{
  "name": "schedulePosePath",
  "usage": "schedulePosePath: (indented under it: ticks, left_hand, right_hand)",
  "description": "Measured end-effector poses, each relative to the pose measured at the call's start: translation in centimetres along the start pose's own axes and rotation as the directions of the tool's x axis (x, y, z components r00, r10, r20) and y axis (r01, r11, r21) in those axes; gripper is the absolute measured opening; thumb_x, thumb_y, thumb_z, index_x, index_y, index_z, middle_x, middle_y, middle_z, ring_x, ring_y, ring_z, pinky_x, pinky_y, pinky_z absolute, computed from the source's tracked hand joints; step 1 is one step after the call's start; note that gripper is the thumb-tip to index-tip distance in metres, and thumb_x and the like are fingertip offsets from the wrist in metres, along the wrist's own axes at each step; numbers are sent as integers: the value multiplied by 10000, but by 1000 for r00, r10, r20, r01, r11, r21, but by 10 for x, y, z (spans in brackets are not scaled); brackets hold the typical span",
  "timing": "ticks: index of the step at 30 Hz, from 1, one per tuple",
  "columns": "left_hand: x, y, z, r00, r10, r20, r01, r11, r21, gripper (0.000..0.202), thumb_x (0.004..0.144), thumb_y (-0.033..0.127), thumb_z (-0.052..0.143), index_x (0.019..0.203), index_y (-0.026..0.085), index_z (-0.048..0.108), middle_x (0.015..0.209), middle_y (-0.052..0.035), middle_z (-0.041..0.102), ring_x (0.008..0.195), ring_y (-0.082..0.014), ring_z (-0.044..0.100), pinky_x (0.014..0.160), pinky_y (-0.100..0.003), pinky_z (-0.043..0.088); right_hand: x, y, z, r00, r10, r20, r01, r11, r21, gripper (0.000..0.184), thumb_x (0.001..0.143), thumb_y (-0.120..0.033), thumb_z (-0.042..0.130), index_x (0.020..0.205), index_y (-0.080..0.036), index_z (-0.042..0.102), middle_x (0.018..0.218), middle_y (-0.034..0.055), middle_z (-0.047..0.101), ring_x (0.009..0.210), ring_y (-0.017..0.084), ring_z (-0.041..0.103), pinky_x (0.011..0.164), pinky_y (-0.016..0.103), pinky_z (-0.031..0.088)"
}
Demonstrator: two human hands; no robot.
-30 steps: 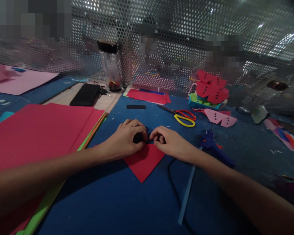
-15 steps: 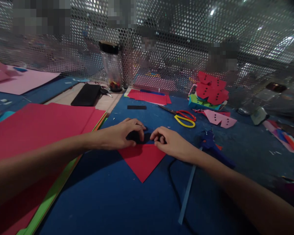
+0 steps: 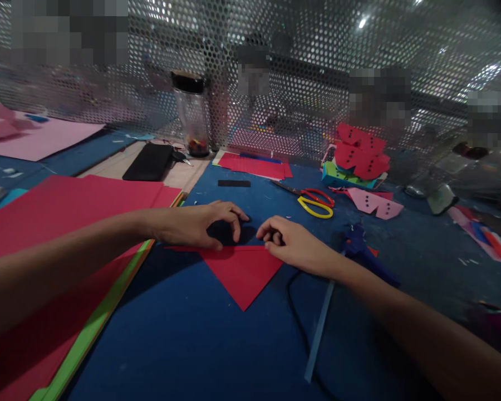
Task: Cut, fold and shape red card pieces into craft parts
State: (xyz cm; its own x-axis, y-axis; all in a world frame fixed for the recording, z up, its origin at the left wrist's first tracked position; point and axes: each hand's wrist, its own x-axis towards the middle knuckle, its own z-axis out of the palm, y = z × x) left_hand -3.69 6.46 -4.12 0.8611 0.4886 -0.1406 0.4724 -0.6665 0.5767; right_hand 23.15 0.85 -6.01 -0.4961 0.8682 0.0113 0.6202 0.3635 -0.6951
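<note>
A red paper triangle lies on the blue mat, point toward me. My left hand rests on its top fold, fingers curved and pressing down along the left part of the edge. My right hand sits at the right part of the same edge, its fingers curled in a pinch on the fold. Between the two hands the fold lies in dark shadow, so I cannot make out what is there.
A stack of red and green sheets lies left. Scissors, a blue glue gun with its cable, a black phone, a jar, red paper pieces and finished paper shapes stand before the perforated metal screen.
My left hand has slid left along the top fold, uncovering more of the red paper's left edge. My right hand has stayed in place.
</note>
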Motion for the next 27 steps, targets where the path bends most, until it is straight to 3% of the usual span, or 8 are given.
schedulePosePath:
  ticks: [5,9,13,27]
  left_hand:
    - [0,0,-2,1000,10,7,-10,1000,-5,280,863,221,694,1136,279,690,1558,-29,446,1448,-287,388,1210,-452,309]
    - [0,1,-3,999,31,20,-31,999,12,291,878,225,680,1159,297,703,1553,-34,446,1447,-295,388,1205,-472,310]
    - [0,3,-3,999,32,31,-34,999,41,319,876,198,659,1166,317,713,1556,-23,438,1441,-301,389,1200,-485,316]
    - [-1,5,-1,999,46,26,-48,996,82,428,858,113,651,1188,376,721,1555,-6,441,1442,-307,388,1190,-491,332]
  right_hand:
    - [1,-1,3,999,29,-21,-30,998,-46,233,820,-87,560,996,-201,663,912,9,645,722,110,557,669,264,413]
    - [6,-8,8,994,88,-71,-97,986,-137,104,852,-270,658,943,-220,671,914,5,672,759,130,582,673,280,387]
    - [13,-15,10,989,125,-84,-142,960,-243,191,828,-403,711,900,-234,659,868,-12,677,735,139,578,633,286,350]
    - [15,-23,9,986,150,-77,-167,938,-305,196,807,-399,680,899,-230,644,881,-3,682,725,140,575,626,286,322]
